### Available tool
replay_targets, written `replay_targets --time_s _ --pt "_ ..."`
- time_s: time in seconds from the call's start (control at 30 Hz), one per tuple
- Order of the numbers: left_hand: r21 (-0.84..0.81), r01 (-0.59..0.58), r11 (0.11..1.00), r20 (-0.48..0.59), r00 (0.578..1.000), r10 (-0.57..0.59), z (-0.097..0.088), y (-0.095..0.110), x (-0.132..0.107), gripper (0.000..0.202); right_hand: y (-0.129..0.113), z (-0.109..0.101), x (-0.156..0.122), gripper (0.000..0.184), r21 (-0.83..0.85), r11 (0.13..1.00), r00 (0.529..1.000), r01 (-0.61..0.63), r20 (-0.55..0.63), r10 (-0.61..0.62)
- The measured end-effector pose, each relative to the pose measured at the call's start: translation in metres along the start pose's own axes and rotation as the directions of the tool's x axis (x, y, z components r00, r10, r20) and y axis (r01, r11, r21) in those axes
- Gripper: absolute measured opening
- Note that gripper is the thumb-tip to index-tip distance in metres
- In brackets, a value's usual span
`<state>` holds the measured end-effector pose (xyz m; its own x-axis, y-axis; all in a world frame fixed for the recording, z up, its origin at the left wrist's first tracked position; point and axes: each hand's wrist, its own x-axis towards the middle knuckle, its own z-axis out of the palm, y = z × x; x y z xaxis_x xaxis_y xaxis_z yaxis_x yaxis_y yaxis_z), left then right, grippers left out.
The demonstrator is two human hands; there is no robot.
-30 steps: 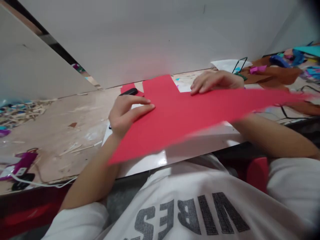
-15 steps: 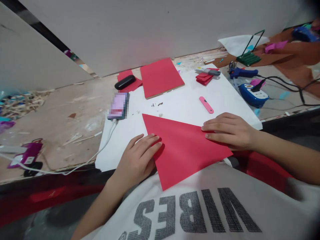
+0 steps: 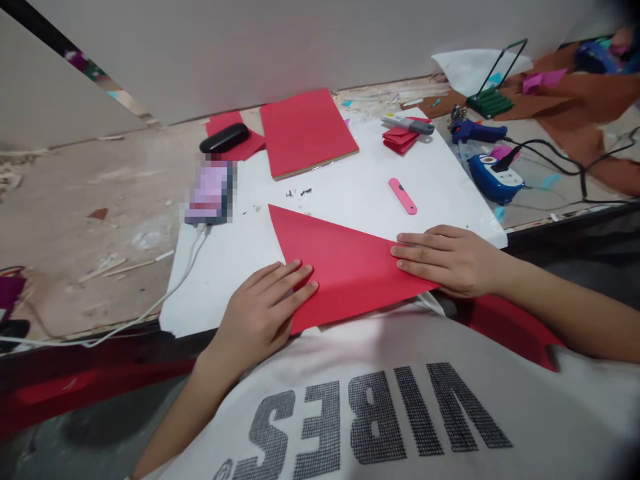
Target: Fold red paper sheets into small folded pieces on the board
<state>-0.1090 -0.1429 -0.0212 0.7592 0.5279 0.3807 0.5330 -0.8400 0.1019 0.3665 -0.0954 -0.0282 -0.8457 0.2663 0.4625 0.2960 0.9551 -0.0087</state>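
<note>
A folded sheet of red paper lies at the near edge of the white board, its lower edge close to my shirt. My left hand grips its left side, fingertips on top and thumb hidden. On the right side my right hand holds the paper with straight fingers over the upper edge; that thumb is out of sight too. Beyond the paper lies a pink cutter, touched by neither hand. Small dark scraps are scattered on the white board.
At the back are a red-covered pad, a black case and a grey cutter on folded red pieces. A phone with a white cable is at left. A blue glue gun and blue power socket stand right.
The red paper has slid slightly forward, away from my shirt, with both hands on it. The whole view has shifted, so the board appears further left and higher.
</note>
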Motion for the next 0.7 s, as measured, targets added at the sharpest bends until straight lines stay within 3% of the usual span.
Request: replay_targets --time_s 0.13,0.23,0.3,0.37,0.43,0.5,0.6,0.7 --pt "-0.044 0.078 0.996 0.000 0.997 -0.078 -0.001 -0.003 0.001 0.048 0.000 -0.006 0.008 0.043 0.071 0.994 0.996 -0.080 0.047 0.077" --pt "-0.134 0.238 0.962 -0.062 0.967 -0.248 0.001 0.001 0.006 0.032 -0.005 -0.010 0.022 0.035 0.181 0.946 0.963 -0.268 0.070 0.259" --pt "-0.199 0.333 0.922 -0.097 0.929 -0.357 0.001 0.006 0.010 0.026 -0.009 -0.014 0.037 0.038 0.225 0.851 0.880 -0.475 0.148 0.452" --pt "-0.255 0.414 0.874 -0.125 0.882 -0.454 0.000 0.011 0.015 0.032 -0.013 -0.017 0.055 0.042 0.179 0.709 0.729 -0.682 0.234 0.643" --pt "-0.283 0.496 0.821 -0.129 0.828 -0.545 0.000 0.015 0.020 0.026 -0.015 -0.018 0.071 0.042 0.145 0.599 0.615 -0.788 0.250 0.748" --pt "-0.307 0.575 0.759 -0.124 0.766 -0.630 0.001 0.019 0.024 0.014 -0.015 -0.018 0.083 0.043 0.120 0.548 0.559 -0.828 0.250 0.790" --pt "-0.411 0.632 0.657 -0.145 0.666 -0.731 0.005 0.023 0.029 0.033 -0.013 -0.014 0.090 0.043 0.058 0.558 0.552 -0.828 0.263 0.791" --pt "-0.536 0.664 0.522 -0.099 0.564 -0.820 0.009 0.027 0.033 0.047 -0.008 -0.007 0.090 0.039 -0.012 0.601 0.587 -0.799 0.199 0.785"
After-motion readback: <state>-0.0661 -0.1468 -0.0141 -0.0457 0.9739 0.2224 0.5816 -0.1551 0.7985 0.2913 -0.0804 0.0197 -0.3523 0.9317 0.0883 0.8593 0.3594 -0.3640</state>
